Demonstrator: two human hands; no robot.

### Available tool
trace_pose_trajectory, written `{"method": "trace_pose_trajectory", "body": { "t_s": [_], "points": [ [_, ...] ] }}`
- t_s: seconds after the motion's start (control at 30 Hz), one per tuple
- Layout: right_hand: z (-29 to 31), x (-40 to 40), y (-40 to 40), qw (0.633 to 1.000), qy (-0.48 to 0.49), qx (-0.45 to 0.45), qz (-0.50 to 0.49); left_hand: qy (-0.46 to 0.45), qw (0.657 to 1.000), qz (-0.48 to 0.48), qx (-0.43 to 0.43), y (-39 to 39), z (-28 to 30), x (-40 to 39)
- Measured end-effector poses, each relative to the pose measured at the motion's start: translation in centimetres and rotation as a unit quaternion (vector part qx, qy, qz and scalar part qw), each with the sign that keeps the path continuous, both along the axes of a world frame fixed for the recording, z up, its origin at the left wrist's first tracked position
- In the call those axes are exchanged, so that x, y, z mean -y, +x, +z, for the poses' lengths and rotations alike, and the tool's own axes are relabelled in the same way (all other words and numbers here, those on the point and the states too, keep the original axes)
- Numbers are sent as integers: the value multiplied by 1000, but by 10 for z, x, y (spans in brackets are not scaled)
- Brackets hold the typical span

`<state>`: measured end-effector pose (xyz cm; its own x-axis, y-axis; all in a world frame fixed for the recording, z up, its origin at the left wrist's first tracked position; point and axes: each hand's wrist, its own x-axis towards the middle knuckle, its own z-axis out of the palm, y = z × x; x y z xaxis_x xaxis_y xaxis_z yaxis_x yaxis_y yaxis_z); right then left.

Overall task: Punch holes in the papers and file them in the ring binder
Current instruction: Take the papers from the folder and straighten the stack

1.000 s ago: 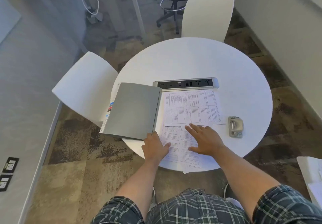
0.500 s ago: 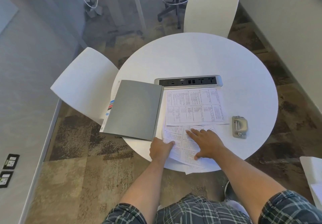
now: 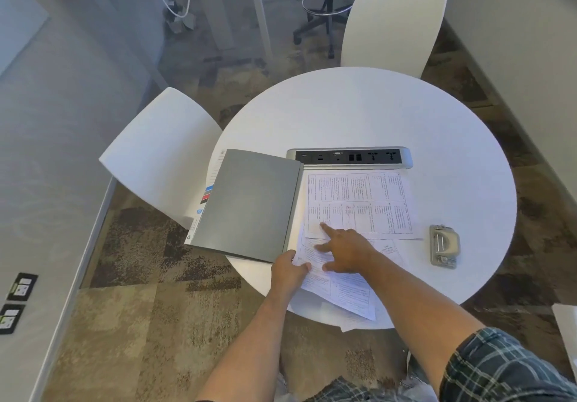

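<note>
A grey ring binder (image 3: 249,204) lies shut on the left of the round white table (image 3: 374,114), with index tabs showing at its left edge. One printed sheet (image 3: 359,203) lies flat below the socket strip. More printed sheets (image 3: 340,292) lie askew at the near edge and overhang it. My left hand (image 3: 288,272) grips the left edge of these sheets, thumb on top. My right hand (image 3: 345,250) rests on the papers with fingers spread, the index finger touching the upper sheet's lower left corner. A grey hole punch (image 3: 444,246) sits to the right, untouched.
A socket strip (image 3: 349,157) is set into the table's middle. White chairs stand at the left (image 3: 162,151) and at the back (image 3: 393,26). A black stool (image 3: 327,4) stands behind. Another white surface with paper (image 3: 566,329) shows at the right edge.
My right hand has moved up and left over the papers, its index finger now reaching the upper sheet. My left hand has closed on the lower sheets' edge, and these sheets have turned askew.
</note>
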<state>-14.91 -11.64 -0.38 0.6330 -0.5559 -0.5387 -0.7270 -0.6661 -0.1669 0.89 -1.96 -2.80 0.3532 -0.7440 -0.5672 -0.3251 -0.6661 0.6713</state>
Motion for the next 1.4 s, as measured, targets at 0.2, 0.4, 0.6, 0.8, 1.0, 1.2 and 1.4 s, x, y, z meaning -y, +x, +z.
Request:
{"method": "trace_pose_trajectory", "body": {
  "t_s": [0.2,0.4,0.6,0.8,1.0,1.2,1.4],
  "points": [
    [-16,4,1,998,-46,-19,33,4,999,4,-35,5,-11,-5],
    [-22,5,3,996,-74,48,14,9,999,1,-51,8,-12,-7],
    [-7,-9,-20,956,-165,233,68,27,998,12,-62,14,-8,-1],
    [-11,-43,-72,919,-130,362,83,42,987,35,-151,20,2,6],
    [-11,-59,-98,921,30,354,-161,44,927,198,-315,25,1,3],
    [-19,-57,-108,897,92,324,-286,74,946,162,-270,23,4,16],
    [-24,-59,-117,906,117,292,-284,24,979,43,-197,14,18,19]
  ]
}}
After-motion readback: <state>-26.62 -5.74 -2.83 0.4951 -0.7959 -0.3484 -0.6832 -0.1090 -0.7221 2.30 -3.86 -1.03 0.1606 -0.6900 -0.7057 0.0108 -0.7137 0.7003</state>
